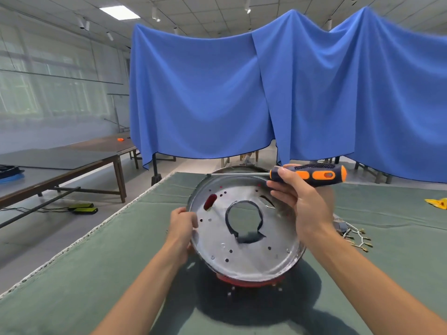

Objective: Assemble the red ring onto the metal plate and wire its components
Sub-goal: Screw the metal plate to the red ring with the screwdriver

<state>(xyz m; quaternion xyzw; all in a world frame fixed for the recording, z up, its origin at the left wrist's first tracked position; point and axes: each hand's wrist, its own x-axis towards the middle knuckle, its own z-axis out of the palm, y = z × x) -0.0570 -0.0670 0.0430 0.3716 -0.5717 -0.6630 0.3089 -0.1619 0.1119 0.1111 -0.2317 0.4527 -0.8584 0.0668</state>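
Metal plate (pixel 244 238) tilting up off green table (pixel 72 274) mid-width, red ring (pixel 249 282) showing under its near rim. L hand (pixel 181 228) gripping plate's left rim; R hand (pixel 297 197) wrapping screwdriver (pixel 312 174), shaft lying sideways over far rim. Risk: 1-handed hold slipping, ring dropping loose; wires (pixel 355 238) w/ terminals lying near right edge, snagging.

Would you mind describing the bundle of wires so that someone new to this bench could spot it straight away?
Start at the green cloth-covered table and find the round metal plate held up at its middle. Just right of the plate, behind the right hand that grips the screwdriver, the bundle of wires lies on the cloth. Its pale leads end in small brass-coloured terminals, unlike the yellow scrap farther right.
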